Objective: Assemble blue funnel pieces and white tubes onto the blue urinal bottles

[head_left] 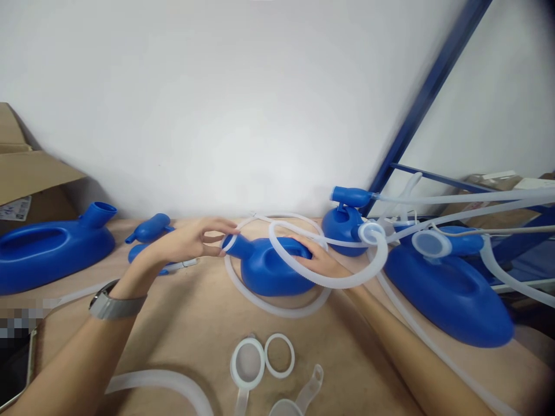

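A blue plastic urinal bottle (277, 271) lies in the middle of the table, its open neck pointing up and left. My left hand (203, 238) spans the neck's mouth, fingertips on the upper rim and thumb below; a pale edge shows there, but I cannot tell if it is a separate ring. My right hand (321, 258) is wrapped around the bottle's right end by the handle, its fingers partly hidden. A coiled translucent hose (277, 310) runs behind and around the bottle. In front lie a white cap with a strap (235, 364) and a white ring (267, 370).
Another blue bottle (56, 277) and a small blue fitting (151, 229) are at left, near a cardboard box (39, 167). At right stand two blue bottles with hoses, one of them large (451, 306). A blue metal frame (429, 92) rises behind.
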